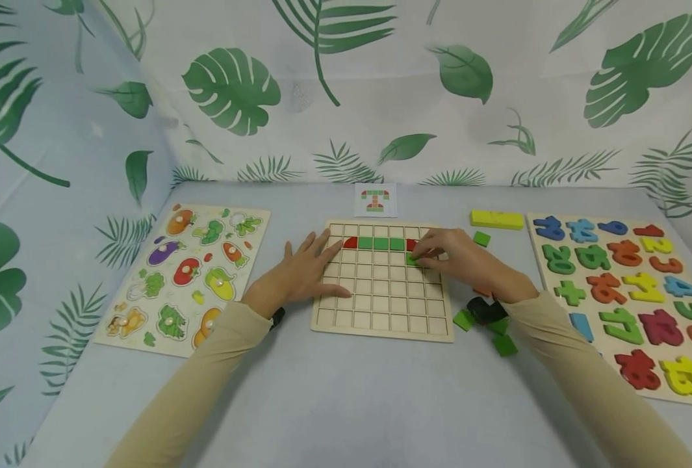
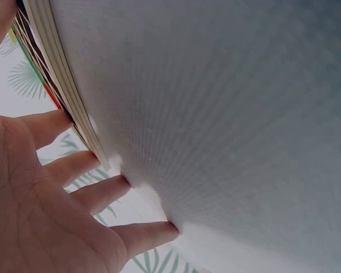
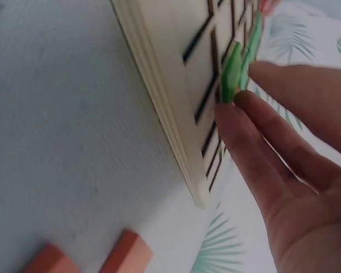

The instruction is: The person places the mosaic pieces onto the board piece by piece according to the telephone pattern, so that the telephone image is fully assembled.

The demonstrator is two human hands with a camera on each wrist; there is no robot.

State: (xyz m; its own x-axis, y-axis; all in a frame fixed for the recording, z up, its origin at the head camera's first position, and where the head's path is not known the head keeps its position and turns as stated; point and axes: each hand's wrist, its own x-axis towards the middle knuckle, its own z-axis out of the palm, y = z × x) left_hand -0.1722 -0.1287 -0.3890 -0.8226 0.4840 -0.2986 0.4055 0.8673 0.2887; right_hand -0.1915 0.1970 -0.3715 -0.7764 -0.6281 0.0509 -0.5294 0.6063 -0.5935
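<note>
A wooden grid board (image 1: 382,305) lies on the table. Along its upper part runs a row with a red curved-corner piece (image 1: 351,242), several green square tiles (image 1: 381,244) and another red piece (image 1: 411,244), partly covered by fingers. With fingers spread, my left hand (image 1: 299,273) rests on the board's left side; the left wrist view shows its fingertips (image 2: 59,122) at the board's edge. My right hand (image 1: 459,257) pinches a green square tile (image 3: 232,73), which sits tilted at a grid cell just below the right end of the row.
Behind the board lies a pattern card (image 1: 375,200). Loose green tiles (image 1: 505,345) and orange pieces (image 3: 128,253) lie right of the board, near a yellow block (image 1: 496,220). A vegetable puzzle (image 1: 252,227) stands left, a number puzzle (image 1: 605,312) right.
</note>
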